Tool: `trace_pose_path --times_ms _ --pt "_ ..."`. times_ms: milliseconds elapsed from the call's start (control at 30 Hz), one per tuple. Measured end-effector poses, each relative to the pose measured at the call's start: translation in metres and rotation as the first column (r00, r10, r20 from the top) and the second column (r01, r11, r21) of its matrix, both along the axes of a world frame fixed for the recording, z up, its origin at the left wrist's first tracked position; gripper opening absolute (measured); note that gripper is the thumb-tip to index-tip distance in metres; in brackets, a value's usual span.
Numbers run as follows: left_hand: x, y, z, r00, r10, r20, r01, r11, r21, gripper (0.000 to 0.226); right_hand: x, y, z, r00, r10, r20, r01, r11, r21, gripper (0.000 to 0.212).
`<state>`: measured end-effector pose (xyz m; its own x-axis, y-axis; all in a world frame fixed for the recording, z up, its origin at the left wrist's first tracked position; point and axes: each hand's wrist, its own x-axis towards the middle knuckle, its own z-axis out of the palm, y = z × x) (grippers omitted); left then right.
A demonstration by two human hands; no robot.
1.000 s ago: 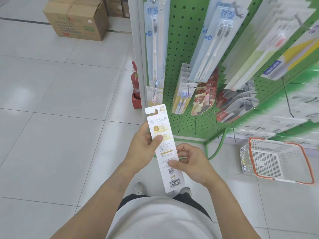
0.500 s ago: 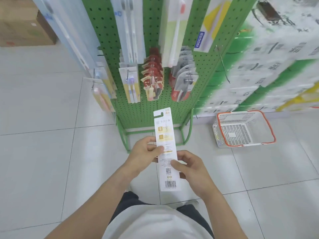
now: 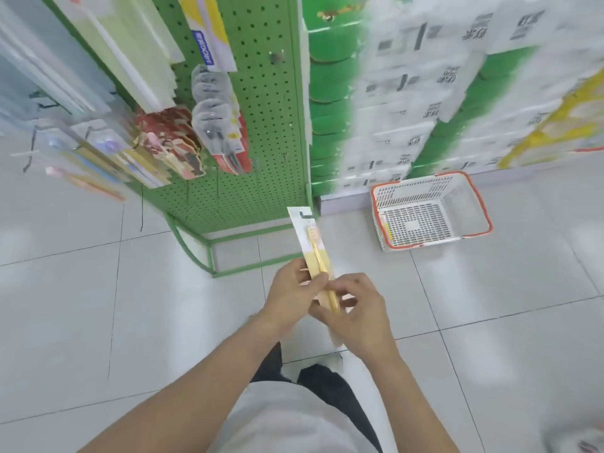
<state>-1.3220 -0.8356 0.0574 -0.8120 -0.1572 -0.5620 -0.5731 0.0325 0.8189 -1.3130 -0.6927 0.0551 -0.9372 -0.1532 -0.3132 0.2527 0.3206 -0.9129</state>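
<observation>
A long carded toothbrush pack stands upright in front of me, its front side showing a yellow brush under clear plastic. My left hand pinches the pack's left edge near the middle. My right hand grips its lower half from the right, fingers curled over the front. The bottom end of the pack is hidden behind my right hand. A white shopping basket with an orange rim sits on the floor to the right, nothing visible inside it.
A green pegboard rack hung with toothbrush packs and red carded items stands straight ahead on a green tube frame. Stacked white and green cartons line the wall at right. White floor tiles surround me; my shoes show below.
The pack has been turned over from its printed back with barcode to its front with the yellow brush. My view has swung right; the rack now sits left and the basket nearer centre.
</observation>
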Motion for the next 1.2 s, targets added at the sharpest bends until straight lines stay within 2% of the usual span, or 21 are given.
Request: trace_pose_path --times_ms 100,167,233,333,400,500,667,900,967,1033,1100,1200 --pt "-0.017 0.026 -0.018 0.997 0.002 0.071 -0.007 0.998 0.061 0.021 -0.012 0.036 -0.012 0.999 0.011 -0.045 -0.008 0.999 0.046 0.027" --pt "-0.035 0.045 -0.028 0.995 -0.005 0.102 -0.007 0.993 0.116 0.022 -0.027 0.065 -0.022 0.997 -0.047 -0.069 0.055 0.991 0.123 0.029" --pt "-0.057 0.067 -0.039 0.994 -0.032 0.108 0.016 0.989 0.145 0.022 -0.052 0.094 -0.029 0.994 -0.099 0.038 0.093 0.985 0.143 0.029" --pt "-0.100 0.102 -0.066 0.990 -0.072 0.121 0.050 0.984 0.172 0.022 -0.103 0.136 -0.048 0.948 -0.001 0.319 -0.008 1.000 0.026 0.013" --pt "-0.137 0.127 -0.088 0.987 -0.089 0.135 0.066 0.984 0.166 0.022 -0.142 0.165 -0.071 0.922 0.010 0.386 -0.013 1.000 0.005 0.010" --pt "-0.199 0.170 -0.128 0.980 -0.098 0.171 0.069 0.983 0.172 0.023 -0.199 0.211 -0.120 0.895 -0.066 0.441 0.065 0.998 0.017 0.009" --pt "-0.305 0.226 -0.212 0.948 -0.180 0.261 0.148 0.979 0.137 0.028 -0.293 0.258 -0.217 0.858 -0.165 0.486 0.156 0.986 0.059 0.013" --pt "-0.394 0.270 -0.366 0.937 -0.114 0.331 0.106 0.993 0.042 0.022 -0.384 0.291 -0.378 0.763 -0.201 0.615 0.256 0.967 -0.002 0.023" --pt "-0.403 0.278 -0.413 0.927 -0.089 0.364 0.104 0.994 -0.024 0.033 -0.406 0.301 -0.432 0.734 -0.246 0.633 0.301 0.953 0.021 0.023" --pt "-0.406 0.282 -0.459 0.926 -0.043 0.376 0.093 0.989 -0.115 0.030 -0.430 0.307 -0.490 0.744 -0.262 0.615 0.270 0.959 0.082 0.023" --pt "-0.408 0.287 -0.500 0.929 0.001 0.370 0.078 0.977 -0.198 0.017 -0.454 0.312 -0.543 0.768 -0.254 0.588 0.200 0.967 0.157 0.025" --pt "-0.417 0.303 -0.554 0.938 0.000 0.345 0.092 0.964 -0.251 0.010 -0.494 0.327 -0.622 0.788 -0.227 0.572 0.105 0.965 0.239 0.036"
